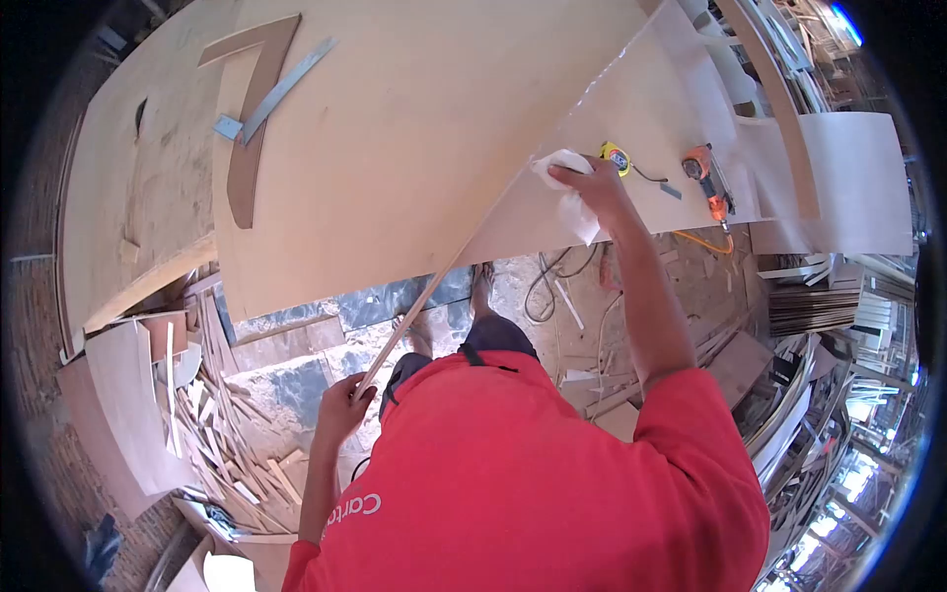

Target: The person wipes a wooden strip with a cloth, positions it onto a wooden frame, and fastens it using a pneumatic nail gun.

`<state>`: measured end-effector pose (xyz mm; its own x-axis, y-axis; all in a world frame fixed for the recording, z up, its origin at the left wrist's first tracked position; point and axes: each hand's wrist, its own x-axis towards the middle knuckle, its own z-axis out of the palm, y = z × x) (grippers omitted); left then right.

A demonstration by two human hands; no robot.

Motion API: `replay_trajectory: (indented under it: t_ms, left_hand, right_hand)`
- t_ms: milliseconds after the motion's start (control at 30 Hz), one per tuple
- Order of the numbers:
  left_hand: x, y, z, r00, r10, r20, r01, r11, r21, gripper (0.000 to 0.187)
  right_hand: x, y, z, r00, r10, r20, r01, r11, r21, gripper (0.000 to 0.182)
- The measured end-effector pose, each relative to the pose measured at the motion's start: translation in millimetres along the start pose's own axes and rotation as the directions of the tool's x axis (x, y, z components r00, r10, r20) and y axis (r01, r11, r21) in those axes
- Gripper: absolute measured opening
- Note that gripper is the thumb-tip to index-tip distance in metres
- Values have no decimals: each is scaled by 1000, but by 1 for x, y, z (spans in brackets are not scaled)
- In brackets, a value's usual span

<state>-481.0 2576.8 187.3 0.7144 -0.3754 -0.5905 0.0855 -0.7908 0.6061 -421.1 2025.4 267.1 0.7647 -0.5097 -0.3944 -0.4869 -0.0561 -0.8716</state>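
Note:
My left hand (343, 407) is closed around the near end of a long thin wooden strip (419, 301). The strip slants up and away, across the front edge of a large pale wooden sheet (375, 128). Over the bench, my right hand (592, 185) is closed on a soft, crumpled white piece (578, 219) near the strip's far part; its exact kind I cannot tell. Beyond that hand, a broken white line (604, 75) continues in the same direction. Right beside my right fingers lies a yellow tape measure (615, 158).
An orange nail gun (708, 185) with an orange hose lies on the right. At the left, a metal square (286, 91) rests on an L-shaped wooden piece (254, 148). Wood offcuts (222, 424) litter the floor, and stacked boards (814, 308) stand at right.

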Motion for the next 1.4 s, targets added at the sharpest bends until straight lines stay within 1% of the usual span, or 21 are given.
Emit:
replay_trajectory:
  t_ms: [133,200,233,300,333,367,400,500,533,600,633,700,800,867,900,1000,1133,1200,1267,1333,1400]
  left_hand:
    - [-1,-1,3,998,-51,23,52,998,-37,38]
    - [0,-4,5,1000,-17,-1,17,998,-65,38]
    - [0,-4,6,1000,0,-14,-1,997,-78,38]
    - [0,-4,4,1000,-17,-5,17,999,-52,38]
    - [0,-3,3,1000,-26,6,26,998,-52,38]
    - [0,-2,3,999,-33,16,34,998,-53,38]
    - [0,-3,5,1000,13,-6,-13,997,-82,37]
    - [0,-5,5,1000,-4,-2,4,998,-63,36]
    - [-1,-4,5,1000,19,-21,-20,998,-57,36]
    - [-1,5,0,1000,8,-10,-8,1000,-27,36]
    - [-2,9,-3,1000,3,4,-3,1000,7,36]
    - [-1,0,0,1000,28,1,-28,1000,11,35]
    - [-1,1,1,1000,-21,16,22,999,-33,34]
    - [-2,0,1,999,49,-23,-50,999,-22,34]
    - [-2,0,1,999,47,-22,-47,999,-22,34]
    - [-3,1,0,999,48,-15,-48,999,3,35]
    - [-6,7,-1,998,61,-22,-61,998,-9,35]
    - [-6,8,-2,998,54,-17,-54,998,-12,35]
    - [-6,7,-1,999,34,-12,-33,999,32,35]
    - [-7,10,-2,1000,14,-9,-14,1000,20,35]
    - [-8,10,-3,1000,2,-3,-2,1000,14,34]
  right_hand:
    - [5,3,12,999,12,36,-9,997,-81,44]
    - [10,5,15,999,-33,13,35,971,-238,45]
    - [14,9,15,999,-30,17,33,970,-241,45]
    - [18,13,19,995,-92,49,102,949,-298,47]
    - [17,12,20,995,-88,53,100,949,-300,47]
    - [17,10,21,996,-81,39,90,934,-347,45]
    - [15,6,22,997,-75,24,79,916,-393,44]
    - [9,2,26,999,-43,13,45,914,-402,48]
    - [9,3,26,999,-41,18,45,913,-404,48]
    - [8,4,27,994,-100,52,113,897,-427,47]
    - [6,6,30,994,-97,58,113,897,-428,47]
    - [-3,7,34,982,-164,94,189,840,-508,46]
    - [-16,3,41,981,-161,110,194,825,-531,45]
    - [-26,4,49,974,-191,122,226,819,-528,45]
    - [-30,4,53,967,-222,128,256,812,-524,44]
    - [-37,3,62,969,-189,161,248,783,-570,44]
    - [-52,-1,74,956,-204,209,287,789,-543,43]
    - [-60,-3,85,948,-168,270,302,744,-596,42]
    - [-66,-2,91,941,-187,282,321,757,-569,42]
    - [-71,0,99,934,-204,293,338,771,-540,42]
    - [-77,2,105,928,-205,311,360,711,-605,38]
